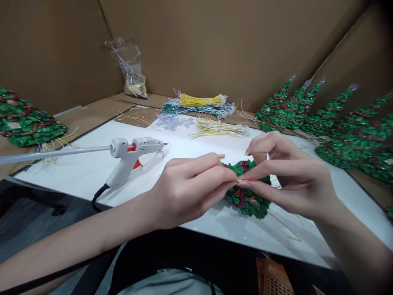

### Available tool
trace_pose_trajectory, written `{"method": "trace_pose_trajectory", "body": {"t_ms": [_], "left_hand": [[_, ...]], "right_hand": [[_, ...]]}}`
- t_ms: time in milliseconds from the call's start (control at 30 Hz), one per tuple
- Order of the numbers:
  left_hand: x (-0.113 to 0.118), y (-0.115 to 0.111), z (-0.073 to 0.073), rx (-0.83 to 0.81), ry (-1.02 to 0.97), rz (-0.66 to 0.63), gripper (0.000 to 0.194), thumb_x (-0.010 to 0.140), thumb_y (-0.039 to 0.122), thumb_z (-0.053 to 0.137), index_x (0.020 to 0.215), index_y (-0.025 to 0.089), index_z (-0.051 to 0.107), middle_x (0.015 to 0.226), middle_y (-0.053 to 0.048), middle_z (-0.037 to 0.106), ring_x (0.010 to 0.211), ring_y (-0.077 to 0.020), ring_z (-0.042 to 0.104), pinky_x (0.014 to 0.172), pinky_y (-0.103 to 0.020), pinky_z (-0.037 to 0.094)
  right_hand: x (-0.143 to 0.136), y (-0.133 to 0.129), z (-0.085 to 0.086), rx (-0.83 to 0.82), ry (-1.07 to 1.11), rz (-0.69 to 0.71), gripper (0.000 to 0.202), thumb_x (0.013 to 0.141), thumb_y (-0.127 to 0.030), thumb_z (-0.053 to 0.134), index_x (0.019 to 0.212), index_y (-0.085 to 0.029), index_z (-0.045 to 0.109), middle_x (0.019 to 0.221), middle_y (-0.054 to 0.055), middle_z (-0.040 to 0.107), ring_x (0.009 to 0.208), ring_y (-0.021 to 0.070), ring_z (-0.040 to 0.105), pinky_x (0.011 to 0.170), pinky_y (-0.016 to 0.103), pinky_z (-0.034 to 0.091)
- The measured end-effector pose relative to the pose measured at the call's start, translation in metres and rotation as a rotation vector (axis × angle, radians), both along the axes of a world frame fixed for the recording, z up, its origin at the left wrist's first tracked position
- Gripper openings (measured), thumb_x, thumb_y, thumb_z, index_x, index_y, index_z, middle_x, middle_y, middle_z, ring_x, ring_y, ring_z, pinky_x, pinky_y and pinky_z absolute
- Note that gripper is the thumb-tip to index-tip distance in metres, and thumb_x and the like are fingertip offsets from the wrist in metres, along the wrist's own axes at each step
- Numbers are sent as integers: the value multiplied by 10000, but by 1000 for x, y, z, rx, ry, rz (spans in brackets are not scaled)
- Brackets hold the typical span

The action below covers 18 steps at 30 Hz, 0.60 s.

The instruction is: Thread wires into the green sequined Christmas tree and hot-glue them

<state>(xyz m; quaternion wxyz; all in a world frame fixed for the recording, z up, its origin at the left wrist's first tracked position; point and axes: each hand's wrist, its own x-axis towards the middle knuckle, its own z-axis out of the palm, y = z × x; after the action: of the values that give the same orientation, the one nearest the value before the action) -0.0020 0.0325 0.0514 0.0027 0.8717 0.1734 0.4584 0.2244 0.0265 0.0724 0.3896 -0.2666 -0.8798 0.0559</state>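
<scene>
A small green ornamental Christmas tree (251, 207) with red and gold trim lies on the white board, partly hidden by my hands. Just above it, my left hand (190, 190) is closed, its fingertips pinching a thin yellow wire (240, 181). From the other side my right hand (291, 180) pinches the same wire between thumb and finger, tips nearly touching the left ones. Only a short bit of the wire shows. One more yellowish wire (285, 225) trails from the tree's right side onto the board.
Left of my hands stands a white glue gun (125, 159) with a glue stick. Yellow wire bundles (202, 100) and loose yellow wires (221, 129) lie behind. Several finished trees (282, 106) line the right; another tree (27, 119) is left. A plastic bag (130, 67) leans on cardboard.
</scene>
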Motion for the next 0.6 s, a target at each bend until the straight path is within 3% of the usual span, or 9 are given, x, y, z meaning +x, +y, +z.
{"method": "trace_pose_trajectory", "body": {"t_ms": [267,600], "left_hand": [[-2,7,-6,-5,9,-5,59,915,130,603,920,161,652,786,12,656,643,-51,561,594,-164,444],[-1,9,-9,-35,22,-33,49,899,131,629,929,151,662,781,13,647,643,-50,555,591,-165,435]], "right_hand": [[-3,8,0,26,-5,62,45,785,-207,745,780,-244,719,795,38,522,807,214,550,741,415,474],[-3,6,-2,-32,-9,30,52,784,-227,743,767,-272,723,779,42,500,798,229,544,757,433,470]]}}
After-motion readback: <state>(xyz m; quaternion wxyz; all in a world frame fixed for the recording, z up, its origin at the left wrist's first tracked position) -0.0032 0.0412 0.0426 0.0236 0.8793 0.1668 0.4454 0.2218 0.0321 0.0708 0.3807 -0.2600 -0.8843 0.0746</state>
